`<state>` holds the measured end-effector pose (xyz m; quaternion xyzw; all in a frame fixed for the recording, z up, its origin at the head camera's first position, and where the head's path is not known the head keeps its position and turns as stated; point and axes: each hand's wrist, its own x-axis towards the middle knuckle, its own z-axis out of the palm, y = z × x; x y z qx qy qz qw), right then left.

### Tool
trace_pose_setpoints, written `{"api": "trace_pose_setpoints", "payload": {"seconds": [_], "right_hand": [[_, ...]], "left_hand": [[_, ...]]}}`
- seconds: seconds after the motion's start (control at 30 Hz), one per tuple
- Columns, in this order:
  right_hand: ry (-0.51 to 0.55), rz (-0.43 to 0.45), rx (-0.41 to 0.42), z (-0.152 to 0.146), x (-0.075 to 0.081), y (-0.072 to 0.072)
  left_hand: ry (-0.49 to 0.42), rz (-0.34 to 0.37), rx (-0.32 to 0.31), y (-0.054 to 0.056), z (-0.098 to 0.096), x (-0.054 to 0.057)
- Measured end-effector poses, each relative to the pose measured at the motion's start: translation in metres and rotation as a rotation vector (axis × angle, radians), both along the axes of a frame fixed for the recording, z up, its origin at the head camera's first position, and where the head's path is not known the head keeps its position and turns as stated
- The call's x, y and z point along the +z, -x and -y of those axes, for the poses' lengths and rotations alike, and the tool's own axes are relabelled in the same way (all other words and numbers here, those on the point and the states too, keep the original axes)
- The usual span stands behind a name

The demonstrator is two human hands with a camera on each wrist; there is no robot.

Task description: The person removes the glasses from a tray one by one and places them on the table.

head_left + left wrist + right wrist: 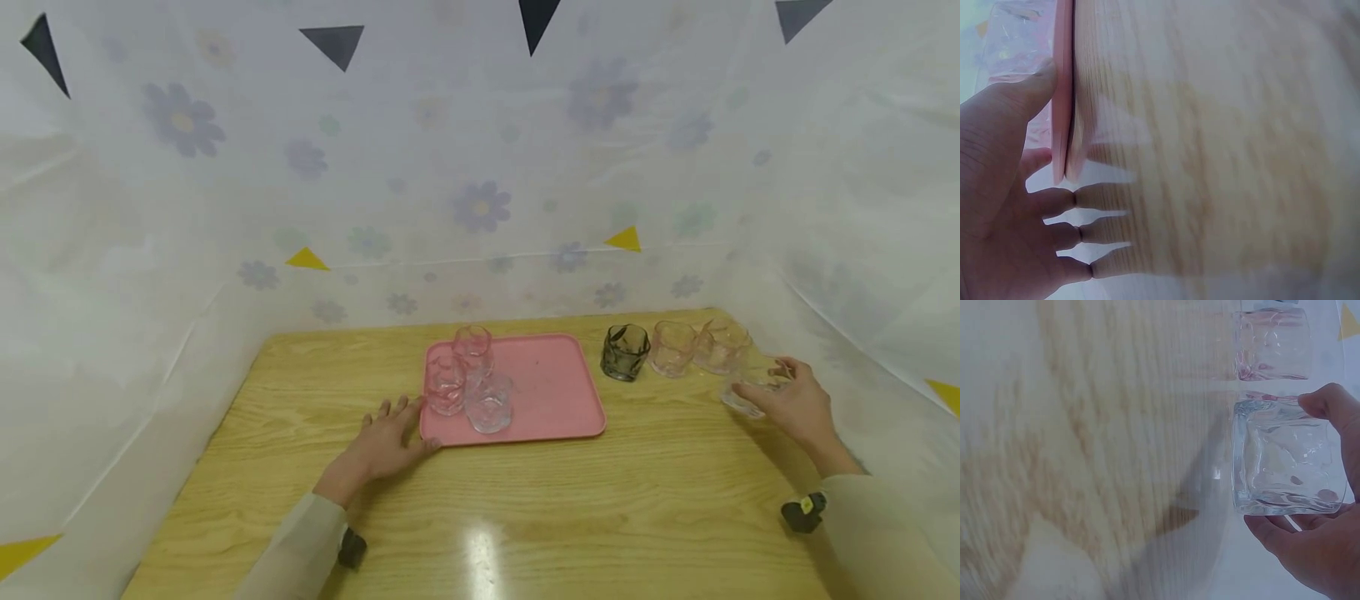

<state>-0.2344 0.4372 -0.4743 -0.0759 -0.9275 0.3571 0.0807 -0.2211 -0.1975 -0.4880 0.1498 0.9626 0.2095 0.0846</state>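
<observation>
At the right, my right hand (798, 404) grips a clear faceted glass (1291, 456), thumb on one side and fingers on the other. In the right wrist view the glass's base is at or close to the tabletop; I cannot tell if it touches. My left hand (386, 442) rests at the near left corner of a pink tray (555, 392), fingers spread, thumb against the rim and other fingertips on the table. On the tray's left part stand a pinkish glass (472, 343), another pinkish glass (446, 392) and a clear glass (489, 408).
Right of the tray, a dark grey glass (626, 352), a pale pink glass (672, 348) and a pale amber-pink glass (722, 346) stand in a row towards the right hand. White patterned sheeting (480, 283) walls the wooden table (525, 508) at the back and sides.
</observation>
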Motion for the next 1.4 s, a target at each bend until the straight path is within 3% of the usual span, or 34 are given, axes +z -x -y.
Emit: {"api": "trace_pose_setpoints", "payload": {"seconds": [0.6, 0.9, 1.03, 1.27, 1.4], "right_hand": [[-0.004, 0.046, 0.026, -0.005, -0.001, 0.000], [0.022, 0.081, 0.027, -0.006, -0.003, 0.002], [0.036, 0.035, 0.010, -0.001, 0.002, 0.004], [-0.028, -0.169, 0.007, 0.023, 0.019, 0.007], [-0.003, -0.180, 0.052, 0.043, 0.032, 0.008]], "left_hand": [[-0.010, 0.017, 0.007, 0.000, 0.000, -0.002], [-0.012, 0.025, 0.010, -0.003, -0.001, 0.002], [-0.013, 0.018, 0.009, -0.002, -0.001, 0.003], [-0.017, 0.025, 0.014, -0.001, 0.000, 0.001], [-0.016, 0.018, 0.012, 0.000, -0.001, 0.001]]}}
